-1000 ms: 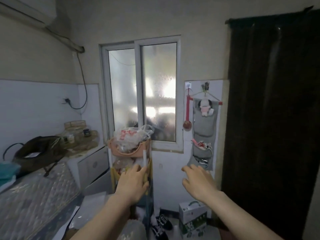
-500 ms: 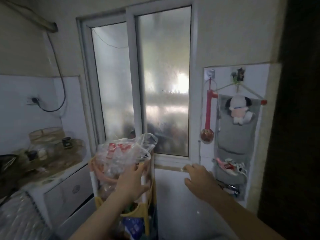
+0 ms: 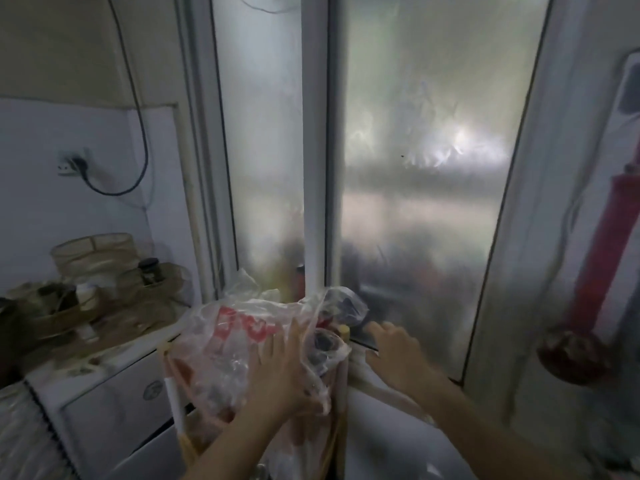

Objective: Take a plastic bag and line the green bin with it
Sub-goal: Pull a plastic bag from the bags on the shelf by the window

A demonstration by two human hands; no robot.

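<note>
A clear plastic bag (image 3: 225, 344) with red print bulges out of the top tier of a storage rack (image 3: 173, 403) in front of the window. My left hand (image 3: 280, 372) lies flat against the bag's right side, fingers spread and pointing up, touching the plastic without clutching it. My right hand (image 3: 398, 355) hovers just right of the bag by the window sill, fingers apart and holding nothing. No green bin is in view.
A frosted two-pane window (image 3: 415, 168) fills the middle. A white cabinet (image 3: 114, 403) with woven baskets (image 3: 93, 258) and jars stands at left. A red long-handled tool (image 3: 588, 271) hangs on the right wall. A cable runs from a wall socket (image 3: 71, 164).
I have come much closer to the rack and window. My left hand rose from the rack's post onto the bag. My right hand moved in toward the bag's right edge.
</note>
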